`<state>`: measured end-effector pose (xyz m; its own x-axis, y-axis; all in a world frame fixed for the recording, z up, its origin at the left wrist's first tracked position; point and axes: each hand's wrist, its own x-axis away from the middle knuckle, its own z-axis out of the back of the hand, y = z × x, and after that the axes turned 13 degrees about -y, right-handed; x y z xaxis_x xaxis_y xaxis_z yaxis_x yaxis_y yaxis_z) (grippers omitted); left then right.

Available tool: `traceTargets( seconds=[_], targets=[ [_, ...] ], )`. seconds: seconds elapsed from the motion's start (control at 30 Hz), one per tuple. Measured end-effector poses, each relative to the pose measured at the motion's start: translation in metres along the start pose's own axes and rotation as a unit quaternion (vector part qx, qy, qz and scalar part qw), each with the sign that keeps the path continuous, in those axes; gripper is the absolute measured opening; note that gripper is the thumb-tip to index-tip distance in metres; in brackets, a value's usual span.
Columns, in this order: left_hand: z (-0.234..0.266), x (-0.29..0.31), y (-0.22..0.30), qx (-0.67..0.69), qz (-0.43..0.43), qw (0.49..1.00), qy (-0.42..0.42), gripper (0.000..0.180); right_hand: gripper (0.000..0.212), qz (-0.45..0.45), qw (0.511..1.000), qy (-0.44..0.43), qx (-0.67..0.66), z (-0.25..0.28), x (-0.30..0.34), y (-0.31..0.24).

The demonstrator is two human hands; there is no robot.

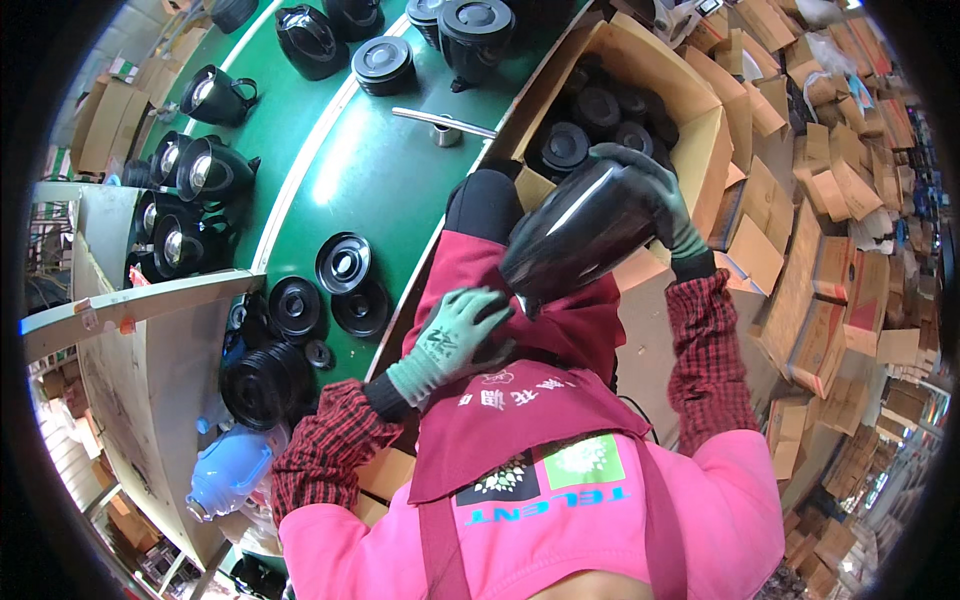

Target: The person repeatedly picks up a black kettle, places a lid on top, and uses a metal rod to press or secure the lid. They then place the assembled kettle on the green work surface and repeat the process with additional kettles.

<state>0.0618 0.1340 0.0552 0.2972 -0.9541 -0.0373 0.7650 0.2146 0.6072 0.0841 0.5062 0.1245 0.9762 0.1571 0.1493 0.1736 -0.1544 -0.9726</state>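
My right hand (655,195), in a green glove with a dark palm, grips a glossy black jug (580,230). The jug lies tilted over my lap, its narrower end toward my left hand. A small spout-like tip shows at that lower end. My left hand (455,340), also gloved, hovers over the maroon apron (530,410), a little short of the jug. Its fingers are partly bent and apart, with nothing visible between them. Beyond the jug stands an open cardboard box (705,140) holding several round black parts (565,145).
On the green table (330,190), several black jugs (215,170) stand at the left and far side. Black lids (345,262) and a stack of black discs (265,385) lie nearer. A metal rod (440,122) rests by a small metal cup. Cardboard cartons (830,300) crowd the right.
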Motion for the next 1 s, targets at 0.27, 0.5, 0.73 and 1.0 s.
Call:
traceTargets(
  seconds=[0.27,0.5,0.73,1.0],
  targets=[
    [0.005,-0.063,-0.017,0.123,0.126,0.984,0.026,0.094,0.044,0.174,0.710,-0.034,0.681,-0.015,-0.109,0.129],
    [0.040,-0.056,-0.040,0.180,0.102,0.978,0.028,0.077,0.061,-0.156,0.846,0.063,0.506,-0.021,-0.244,0.157],
    [0.114,-0.143,-0.035,-0.055,0.142,0.987,0.055,0.053,0.043,-0.056,0.916,-0.173,0.357,0.020,-0.084,0.060],
    [0.055,-0.165,0.028,-0.166,0.289,0.938,-0.098,0.023,0.036,0.122,0.859,-0.088,0.490,0.003,-0.081,0.099]
  ],
)
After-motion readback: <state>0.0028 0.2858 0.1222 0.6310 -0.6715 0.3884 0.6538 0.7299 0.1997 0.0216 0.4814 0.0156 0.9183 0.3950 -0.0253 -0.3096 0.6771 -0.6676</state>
